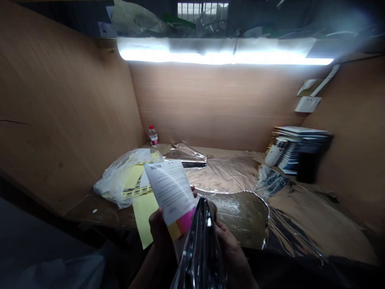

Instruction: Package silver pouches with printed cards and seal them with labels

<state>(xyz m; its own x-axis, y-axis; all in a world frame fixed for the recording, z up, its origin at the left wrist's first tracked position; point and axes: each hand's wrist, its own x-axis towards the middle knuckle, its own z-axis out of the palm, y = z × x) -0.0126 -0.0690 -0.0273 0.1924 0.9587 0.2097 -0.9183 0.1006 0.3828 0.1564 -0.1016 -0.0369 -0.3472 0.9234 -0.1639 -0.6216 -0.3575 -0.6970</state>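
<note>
My left hand [161, 233] is closed on a printed white leaflet [171, 188] with pink and yellow strips at its lower end, held upright at the bottom centre. My right hand [230, 245] grips a shiny silver foil bag [201, 245] that stands on edge between both hands, just right of the leaflet. A yellow sheet [146, 214] hangs beside my left hand. Part of each hand is hidden behind the bag and the leaflet.
A clear plastic bag with yellow sheets [126, 180] lies at left. Several foil bags [228, 176] cover the wooden bench. A small water bottle [153, 136] stands in the back corner. Stacked booklets [300, 150] and a white cup [276, 152] sit at right, under a tube light [225, 56].
</note>
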